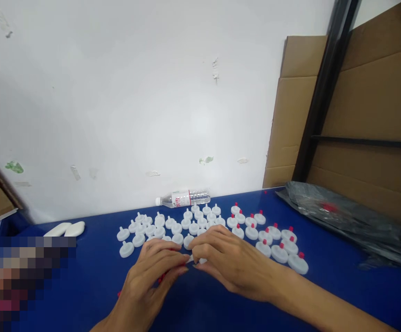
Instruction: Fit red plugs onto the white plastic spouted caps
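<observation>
In front of me both hands meet over the blue table. My right hand is closed around a white round cap with a thin spout, mostly hidden by the fingers. My left hand pinches at the spout's tip, where a bit of red shows between thumb and fingers, seemingly a small red cap. More small red caps lie beneath the left palm, partly covered. Several white spout caps without red tips stand behind the hands. To the right are several white spout caps with red tips.
A clear plastic bottle lies against the white wall. Two white oval objects sit at the left. Dark plastic bags lie at the right, below cardboard sheets. The lower left corner is blurred out.
</observation>
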`<state>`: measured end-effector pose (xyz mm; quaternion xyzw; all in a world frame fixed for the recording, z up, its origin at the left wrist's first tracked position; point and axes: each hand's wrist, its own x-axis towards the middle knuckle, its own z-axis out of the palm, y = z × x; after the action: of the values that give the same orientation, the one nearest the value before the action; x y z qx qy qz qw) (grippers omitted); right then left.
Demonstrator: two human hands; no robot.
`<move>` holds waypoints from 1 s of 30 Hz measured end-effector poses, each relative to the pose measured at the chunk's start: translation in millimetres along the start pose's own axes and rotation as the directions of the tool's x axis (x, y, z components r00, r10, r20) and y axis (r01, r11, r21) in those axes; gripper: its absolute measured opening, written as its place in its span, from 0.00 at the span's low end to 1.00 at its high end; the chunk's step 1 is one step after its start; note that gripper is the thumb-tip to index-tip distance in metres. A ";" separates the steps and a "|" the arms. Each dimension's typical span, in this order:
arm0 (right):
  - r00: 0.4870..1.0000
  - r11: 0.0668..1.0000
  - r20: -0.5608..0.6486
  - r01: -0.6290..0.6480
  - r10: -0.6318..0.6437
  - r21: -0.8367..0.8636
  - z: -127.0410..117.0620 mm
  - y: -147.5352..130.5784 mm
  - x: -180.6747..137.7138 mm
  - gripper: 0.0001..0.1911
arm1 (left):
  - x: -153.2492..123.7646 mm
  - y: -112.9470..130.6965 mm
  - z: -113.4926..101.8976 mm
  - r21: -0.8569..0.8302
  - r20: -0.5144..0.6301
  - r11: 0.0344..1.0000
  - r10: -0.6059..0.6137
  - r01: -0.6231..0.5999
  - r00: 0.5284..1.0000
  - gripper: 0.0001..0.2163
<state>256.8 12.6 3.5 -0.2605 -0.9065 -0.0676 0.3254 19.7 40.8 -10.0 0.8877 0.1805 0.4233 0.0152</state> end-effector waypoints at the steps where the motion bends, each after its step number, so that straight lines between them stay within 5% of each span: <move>1: 1.000 1.000 -0.015 -0.007 0.008 0.027 -0.2 -0.7 0.3 0.07 | 0.5 -0.1 0.1 0.001 -0.006 1.000 -0.002 0.002 1.000 0.07; 11: 0.984 0.996 -0.158 0.084 -0.087 -0.028 13.0 -4.1 -0.7 0.05 | -6.9 -11.4 5.3 0.065 0.018 0.998 -0.024 0.023 1.000 0.06; 21: 0.959 0.997 -0.276 0.073 -0.065 0.019 18.1 -10.5 0.4 0.10 | -7.1 5.5 6.2 -0.100 0.018 0.982 -0.156 0.157 0.988 0.05; 26: 0.960 0.995 -0.266 0.083 -0.093 -0.047 15.2 -13.7 2.8 0.10 | -6.4 12.6 5.2 -0.169 0.112 0.943 -0.269 0.285 0.956 0.14; 30: 0.980 0.983 -0.159 0.094 -0.120 -0.160 13.8 -11.1 4.2 0.10 | -10.3 2.4 9.6 -0.107 0.105 0.958 -0.255 0.265 0.961 0.10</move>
<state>240.7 8.9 -4.1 -0.2286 -0.8807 -0.1754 0.3759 21.8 36.4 -23.4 0.8719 0.2690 0.3872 0.1324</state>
